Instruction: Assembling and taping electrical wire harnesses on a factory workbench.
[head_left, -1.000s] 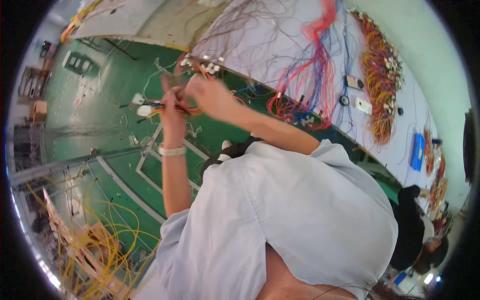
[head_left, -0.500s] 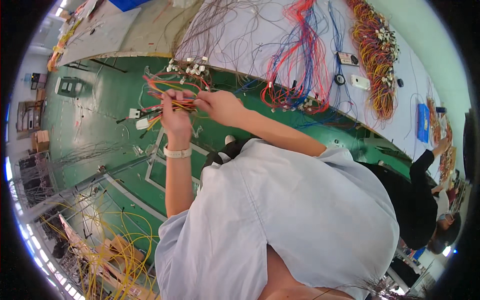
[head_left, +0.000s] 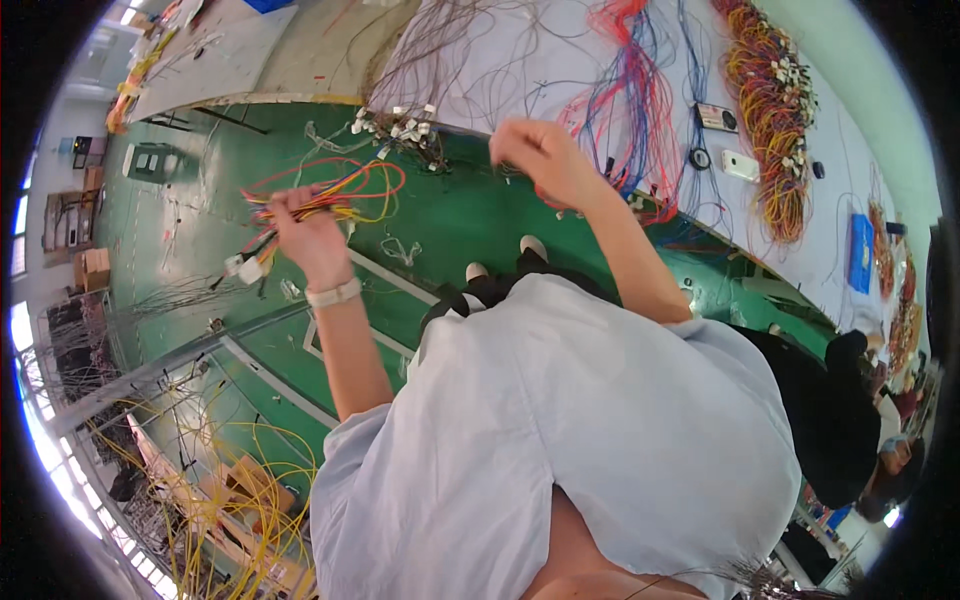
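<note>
In my left hand (head_left: 310, 235), a bundle of thin wires (head_left: 340, 198) in red, yellow, blue and black is gripped. The wires loop out to the right of the fingers, and white connectors (head_left: 245, 267) hang from the lower left end. My right hand (head_left: 548, 160) is apart from the bundle, in the air by the table's near edge. Its fingers are loosely bent and a little apart, with nothing visible in them. Close to it, red and blue wires (head_left: 635, 120) hang over the table edge. Between the hands, a cluster of white connectors (head_left: 405, 128) dangles at the table corner.
A white-topped table (head_left: 480, 85) runs across the far side, with a thick yellow-orange wire bundle (head_left: 770, 130), a black tape roll (head_left: 699, 158) and a blue bin (head_left: 859, 253). A metal frame (head_left: 270, 375) and yellow wires (head_left: 215, 510) stand at left. A co-worker (head_left: 830, 420) is at right.
My right hand has come off the wire bundle and moved right, toward the table edge. My left hand has shifted left and lower with the bundle, whose loops now spread rightward.
</note>
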